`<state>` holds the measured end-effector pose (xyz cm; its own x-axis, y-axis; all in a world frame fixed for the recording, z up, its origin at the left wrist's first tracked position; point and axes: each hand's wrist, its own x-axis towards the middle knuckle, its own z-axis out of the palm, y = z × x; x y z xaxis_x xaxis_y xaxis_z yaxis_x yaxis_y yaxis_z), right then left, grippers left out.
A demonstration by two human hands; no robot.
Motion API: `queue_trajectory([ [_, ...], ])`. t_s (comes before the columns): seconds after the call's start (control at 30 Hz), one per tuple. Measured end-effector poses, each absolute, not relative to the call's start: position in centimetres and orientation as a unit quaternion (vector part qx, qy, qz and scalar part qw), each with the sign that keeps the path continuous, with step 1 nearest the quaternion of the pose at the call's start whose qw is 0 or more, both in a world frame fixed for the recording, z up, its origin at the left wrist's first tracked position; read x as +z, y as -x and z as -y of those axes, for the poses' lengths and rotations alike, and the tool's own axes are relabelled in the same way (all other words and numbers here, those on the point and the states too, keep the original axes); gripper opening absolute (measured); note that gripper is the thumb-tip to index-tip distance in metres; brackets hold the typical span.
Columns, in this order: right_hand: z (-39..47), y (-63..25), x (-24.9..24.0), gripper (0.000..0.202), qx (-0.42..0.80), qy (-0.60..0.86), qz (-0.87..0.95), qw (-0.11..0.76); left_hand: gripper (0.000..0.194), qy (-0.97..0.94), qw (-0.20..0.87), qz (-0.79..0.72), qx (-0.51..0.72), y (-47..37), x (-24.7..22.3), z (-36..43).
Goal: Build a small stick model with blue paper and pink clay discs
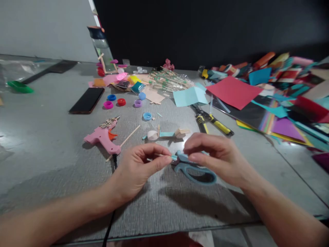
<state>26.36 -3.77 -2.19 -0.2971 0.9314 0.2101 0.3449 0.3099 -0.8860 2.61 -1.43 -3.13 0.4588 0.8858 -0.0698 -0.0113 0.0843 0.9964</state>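
Note:
My left hand (144, 164) pinches a small light-blue strip (174, 157) between thumb and forefinger; its other end is hidden by the fingers. Just right of it, scissors with blue handles (197, 175) lie under my right hand (216, 154). That hand is slightly blurred, its thumb and fingers curved but apart, with nothing visible between them. The thumb overlaps the upper scissor handle; whether it touches cannot be made out. Beyond both hands lies a small assembly (167, 134) of a light-blue strip with pale round pieces at its ends.
A pink glue gun (102, 137) rests at left beside a wooden stick (130, 136), its cord running to the front edge. Behind are a phone (87, 100), bottle caps (121, 102), packaged sticks (169, 81) and a bottle (102, 48). Yellow-black pliers (216, 124) and coloured paper (233, 91) lie right.

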Motion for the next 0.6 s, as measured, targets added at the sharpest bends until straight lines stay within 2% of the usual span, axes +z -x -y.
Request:
queue_trajectory([
  [0.17, 4.6, -24.2, -2.4, 0.007, 0.468, 0.409, 0.673, 0.401, 0.002, -0.586, 0.64, -0.359, 0.345, -2.8, -3.0, 1.6],
  [0.4, 4.5, -24.0, -2.8, 0.021, 0.57, 0.399, 0.601, 0.394, 0.006, -0.608, 0.636, -0.34, 0.331, -3.1, -2.8, 1.8],
  [0.6, 4.6, -23.9, -2.6, 0.023, 0.579, 0.414, 0.592, 0.378, 0.006, -0.61, 0.641, -0.336, 0.322, -3.2, -2.8, 1.7],
])
